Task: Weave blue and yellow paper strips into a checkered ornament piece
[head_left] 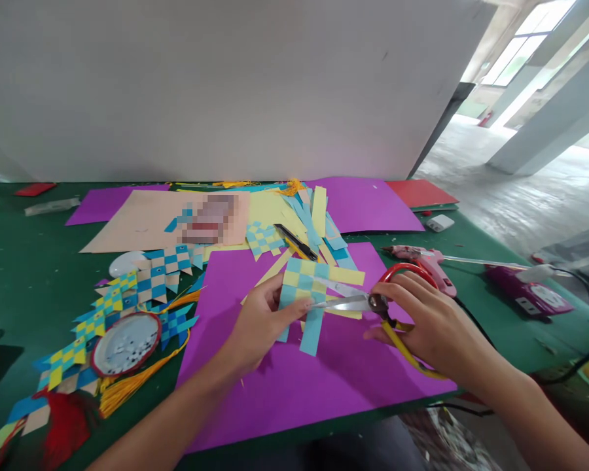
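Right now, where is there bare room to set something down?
Left: green tabletop between the clear plastic piece and woven pieces. Nearer: front of the purple sheet, below left hand and right hand. Crowded: around paper strips and cutter, and red-rimmed dish.

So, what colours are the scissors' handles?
In the head view, the scissors have one red handle and one yellow handle.

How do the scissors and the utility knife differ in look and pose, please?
The scissors are held in the right hand, while the utility knife lies with no hand on it. The scissors' two blades are spread apart at the woven paper piece; the utility knife is one slim bar. The scissors have red and yellow handles, whereas the knife is black and yellow. Both are cutting tools.
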Demonstrator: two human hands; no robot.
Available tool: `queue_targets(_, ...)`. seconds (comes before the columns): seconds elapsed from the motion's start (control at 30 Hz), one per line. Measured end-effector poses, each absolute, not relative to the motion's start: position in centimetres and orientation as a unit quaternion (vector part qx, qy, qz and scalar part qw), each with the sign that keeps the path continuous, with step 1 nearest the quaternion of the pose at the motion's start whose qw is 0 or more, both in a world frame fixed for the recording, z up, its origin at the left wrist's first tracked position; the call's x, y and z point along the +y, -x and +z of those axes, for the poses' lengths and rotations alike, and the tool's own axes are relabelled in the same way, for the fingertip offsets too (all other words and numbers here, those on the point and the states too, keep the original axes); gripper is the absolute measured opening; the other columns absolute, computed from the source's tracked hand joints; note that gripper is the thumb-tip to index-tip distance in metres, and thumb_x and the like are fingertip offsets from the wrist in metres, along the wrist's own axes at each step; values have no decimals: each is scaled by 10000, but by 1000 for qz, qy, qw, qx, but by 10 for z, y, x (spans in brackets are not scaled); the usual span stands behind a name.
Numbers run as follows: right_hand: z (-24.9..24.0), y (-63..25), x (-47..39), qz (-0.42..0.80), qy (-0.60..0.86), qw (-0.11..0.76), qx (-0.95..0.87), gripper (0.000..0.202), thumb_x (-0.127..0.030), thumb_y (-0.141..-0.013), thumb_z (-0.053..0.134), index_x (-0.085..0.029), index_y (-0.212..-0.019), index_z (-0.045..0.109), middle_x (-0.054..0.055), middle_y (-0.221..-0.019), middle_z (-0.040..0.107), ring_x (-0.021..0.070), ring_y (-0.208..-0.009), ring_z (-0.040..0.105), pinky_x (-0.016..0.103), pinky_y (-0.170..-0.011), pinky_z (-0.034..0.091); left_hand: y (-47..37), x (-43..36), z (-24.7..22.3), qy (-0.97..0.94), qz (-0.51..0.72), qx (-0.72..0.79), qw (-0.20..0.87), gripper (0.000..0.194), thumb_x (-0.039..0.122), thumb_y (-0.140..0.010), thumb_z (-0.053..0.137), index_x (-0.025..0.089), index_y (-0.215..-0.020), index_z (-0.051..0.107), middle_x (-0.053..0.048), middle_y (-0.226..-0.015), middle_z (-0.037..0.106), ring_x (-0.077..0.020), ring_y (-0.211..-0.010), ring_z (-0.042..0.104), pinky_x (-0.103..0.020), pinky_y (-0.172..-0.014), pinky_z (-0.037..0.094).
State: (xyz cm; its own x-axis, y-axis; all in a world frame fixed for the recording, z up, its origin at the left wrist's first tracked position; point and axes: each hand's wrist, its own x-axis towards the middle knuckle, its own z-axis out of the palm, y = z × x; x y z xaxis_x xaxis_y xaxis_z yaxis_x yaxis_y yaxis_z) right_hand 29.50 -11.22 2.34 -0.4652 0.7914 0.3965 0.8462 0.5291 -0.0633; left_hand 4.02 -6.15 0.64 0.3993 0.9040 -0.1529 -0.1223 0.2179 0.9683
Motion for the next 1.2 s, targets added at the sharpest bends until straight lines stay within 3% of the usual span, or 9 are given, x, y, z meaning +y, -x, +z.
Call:
queue_targets(0.17,21,-299,-114,-83,457,171,-869,341,-313,-845,646,-154,-1115,514,105,-953,576,240,-849,551,384,-750,484,-40,-61,7,-481,378,374,697,283,308,-792,725,191,-1045,675,-52,-920,727,-172,-784,675,-286,-710,571)
queue_targets(0.4,18,-299,-119,-115,455,152,-870,300,-320,-864,616,-166,-1105,526,105,-959,598,255,-844,588,378,-716,482,-39,-62,8,-460,363,372,720,337,286,-778,743,196,-1095,672,-41,-896,719,-144,-749,655,-222,-633,549)
queue_targets(0.6,22,-296,-121,-134,463,146,-864,320,-452,-901,548,-179,-1068,540,69,-860,616,217,-708,600,322,-585,429,-40,-62,7,-423,380,372,734,280,233,-784,720,181,-1057,684,-27,-829,699,-127,-722,640,-194,-623,545)
queue_targets(0.83,22,-294,-124,-166,473,138,-854,308,-465,-923,499,-184,-1030,567,69,-826,645,195,-647,615,308,-540,378,-42,-62,11,-379,356,391,760,384,239,-747,745,160,-1110,649,-70,-890,711,-170,-733,667,-247,-600,576)
queue_targets(1.0,22,-294,-127,-192,485,124,-844,174,-284,-919,486,-199,-1035,583,61,-820,665,186,-609,619,303,-520,357,-41,-60,9,-378,333,392,770,343,251,-766,729,162,-1086,643,-73,-888,696,-155,-690,643,-244,-572,563)
queue_targets(1.2,25,-291,-129,-211,487,122,-838,227,-156,-865,448,-192,-1021,608,53,-791,670,173,-592,621,290,-531,375,-39,-58,4,-391,322,372,778,215,258,-811,688,175,-1006,649,-35,-817,651,-113,-640,590,-223,-594,537)
